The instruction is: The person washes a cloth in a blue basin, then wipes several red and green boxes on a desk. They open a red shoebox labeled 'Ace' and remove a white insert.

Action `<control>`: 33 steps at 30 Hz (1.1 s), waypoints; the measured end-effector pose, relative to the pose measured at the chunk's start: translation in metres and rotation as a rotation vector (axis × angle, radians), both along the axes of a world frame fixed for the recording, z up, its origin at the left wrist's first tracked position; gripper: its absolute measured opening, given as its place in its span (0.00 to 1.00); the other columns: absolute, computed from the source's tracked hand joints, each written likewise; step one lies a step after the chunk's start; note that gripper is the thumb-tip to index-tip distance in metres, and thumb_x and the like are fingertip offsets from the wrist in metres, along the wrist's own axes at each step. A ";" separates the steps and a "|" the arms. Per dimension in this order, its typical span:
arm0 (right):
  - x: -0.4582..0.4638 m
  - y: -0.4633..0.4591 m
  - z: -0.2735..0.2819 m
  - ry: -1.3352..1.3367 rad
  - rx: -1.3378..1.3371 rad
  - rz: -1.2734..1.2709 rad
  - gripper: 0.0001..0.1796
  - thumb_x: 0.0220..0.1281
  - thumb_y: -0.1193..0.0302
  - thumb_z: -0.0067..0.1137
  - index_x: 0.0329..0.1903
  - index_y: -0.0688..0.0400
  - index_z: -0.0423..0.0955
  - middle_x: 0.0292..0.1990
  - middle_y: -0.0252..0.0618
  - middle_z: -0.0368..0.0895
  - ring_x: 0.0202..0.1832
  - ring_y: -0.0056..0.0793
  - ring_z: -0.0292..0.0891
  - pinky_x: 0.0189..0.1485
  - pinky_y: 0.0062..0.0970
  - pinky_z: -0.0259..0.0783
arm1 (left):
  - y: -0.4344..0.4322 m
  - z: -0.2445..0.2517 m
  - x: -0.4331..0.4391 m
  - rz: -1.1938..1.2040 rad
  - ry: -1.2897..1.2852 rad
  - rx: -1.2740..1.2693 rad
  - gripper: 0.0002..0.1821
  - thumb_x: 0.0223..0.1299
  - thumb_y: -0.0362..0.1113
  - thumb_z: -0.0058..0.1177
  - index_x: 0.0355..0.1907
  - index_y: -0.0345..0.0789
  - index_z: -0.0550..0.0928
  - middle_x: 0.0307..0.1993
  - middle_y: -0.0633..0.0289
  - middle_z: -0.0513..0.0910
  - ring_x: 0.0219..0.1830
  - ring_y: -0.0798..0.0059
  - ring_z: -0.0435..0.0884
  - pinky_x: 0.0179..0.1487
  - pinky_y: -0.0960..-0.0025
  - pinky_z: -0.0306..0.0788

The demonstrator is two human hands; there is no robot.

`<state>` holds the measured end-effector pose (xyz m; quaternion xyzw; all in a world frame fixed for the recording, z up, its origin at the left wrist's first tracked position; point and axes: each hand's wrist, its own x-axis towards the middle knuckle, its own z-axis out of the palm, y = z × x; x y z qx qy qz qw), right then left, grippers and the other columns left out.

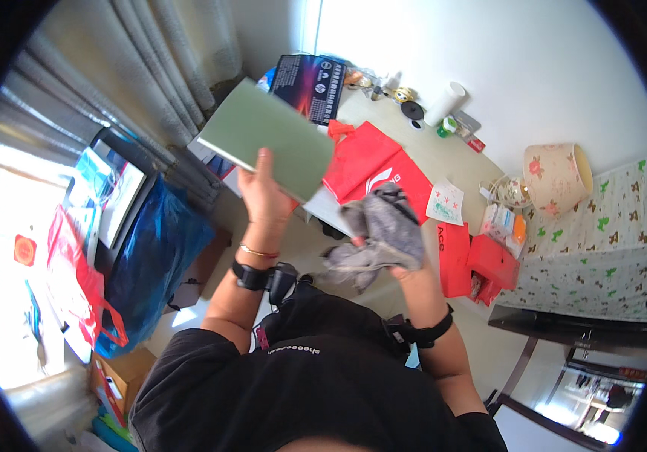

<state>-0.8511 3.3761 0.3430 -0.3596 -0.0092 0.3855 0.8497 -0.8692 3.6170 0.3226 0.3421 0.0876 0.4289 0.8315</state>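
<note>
A green-covered book (269, 135) is raised in my left hand (262, 192), the thumb across its cover and the fingers hidden beneath. The book's white page edges show along its near side. Bunched in my right hand (408, 274) is a grey cloth (385, 234), somewhat blurred, which covers most of the fingers. Both hands are apart from each other, above the near edge of a pale desk (470, 161). Beyond the cloth, red paper bags (368, 158) lie flat on the desk.
At the back stand a dark printed box (309, 87) and a white cylinder (445, 104). A floral lampshade (552, 175) and red boxes (453, 260) are on the right. To the left, a large blue plastic bag (156, 271) hangs beside a red bag (77, 277).
</note>
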 end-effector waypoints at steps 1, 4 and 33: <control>0.012 -0.012 0.001 -0.090 -0.125 -0.029 0.15 0.64 0.63 0.57 0.47 0.58 0.74 0.43 0.41 0.81 0.38 0.35 0.78 0.37 0.34 0.78 | 0.024 -0.018 0.002 -0.076 0.080 -0.126 0.15 0.68 0.28 0.46 0.56 0.30 0.72 0.50 0.56 0.79 0.50 0.64 0.79 0.55 0.62 0.74; 0.031 -0.059 0.010 0.034 -0.170 -0.306 0.15 0.65 0.62 0.56 0.47 0.58 0.72 0.37 0.44 0.80 0.30 0.38 0.77 0.32 0.38 0.78 | 0.079 -0.084 0.007 -0.202 0.345 -0.359 0.16 0.66 0.28 0.47 0.56 0.29 0.72 0.52 0.53 0.78 0.53 0.57 0.78 0.57 0.55 0.73; -0.122 -0.375 -0.089 -0.018 -0.718 -1.110 0.16 0.67 0.66 0.53 0.55 0.55 0.70 0.46 0.40 0.77 0.46 0.36 0.75 0.45 0.41 0.78 | -0.029 -0.193 0.068 -0.142 0.915 0.232 0.16 0.57 0.22 0.48 0.50 0.30 0.75 0.39 0.60 0.77 0.37 0.70 0.77 0.40 0.73 0.72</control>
